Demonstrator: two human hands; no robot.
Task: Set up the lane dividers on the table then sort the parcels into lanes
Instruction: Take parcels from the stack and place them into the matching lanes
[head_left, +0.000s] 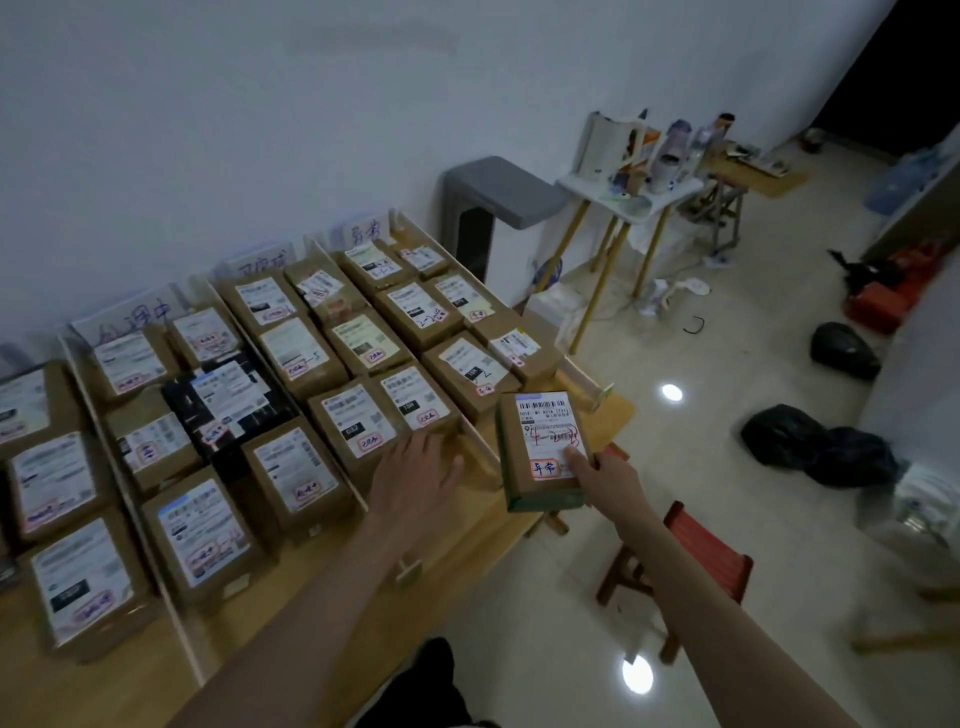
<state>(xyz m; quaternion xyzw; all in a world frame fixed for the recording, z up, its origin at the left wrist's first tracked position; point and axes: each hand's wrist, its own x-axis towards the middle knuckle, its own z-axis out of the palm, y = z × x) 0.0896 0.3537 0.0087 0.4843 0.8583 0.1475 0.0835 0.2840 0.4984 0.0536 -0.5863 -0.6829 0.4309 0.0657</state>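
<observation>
Two bare forearms reach forward from the near edge. Right hand (605, 475): grip closed on a small brown parcel (540, 452), thumb pressed on its label, parcel held tilted, label up, above the tabletop (457, 566) edge. Left hand (415, 475): fingers straight, spread, resting flat just left of that grip, holding nothing, touching the nearest boxed parcel (358, 423). Beyond and left of both hands, labelled parcels lie in rows between white lane dividers (332, 441). Right of the grip, below it: red stool (696, 551) on the floor.

Makeshift parcel-sorting room, labelled parcels (291, 470) in lanes on wooden table (363, 618), cluttered tiled floor (519, 623)
</observation>
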